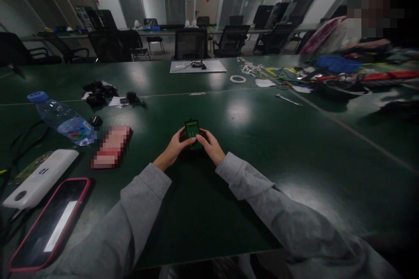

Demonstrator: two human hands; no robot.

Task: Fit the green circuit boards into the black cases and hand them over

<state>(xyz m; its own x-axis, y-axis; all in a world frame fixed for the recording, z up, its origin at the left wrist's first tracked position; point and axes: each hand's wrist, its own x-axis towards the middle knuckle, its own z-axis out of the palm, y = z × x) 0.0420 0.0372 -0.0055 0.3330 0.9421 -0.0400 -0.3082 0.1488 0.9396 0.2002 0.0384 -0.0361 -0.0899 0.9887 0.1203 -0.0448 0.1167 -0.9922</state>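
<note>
Between my two hands is a small green circuit board in a black frame [192, 128], held up over the green table [209, 209]. My left hand [175, 148] grips its left side, with the thumb across the lower front. From the right, my right hand [211, 144] holds the other edge, its thumb tip meeting the left one near the bottom of the board. The other fingers of both hands are mostly hidden behind it.
To the left are a water bottle [62, 120], a red blurred item [111, 147], a white power bank [42, 178] and a red-edged phone [52, 224]. Beyond lie black cables [100, 92], a grey board [180, 66], a white ring [237, 79] and a wrench [288, 100]. Someone [340, 37] sits right.
</note>
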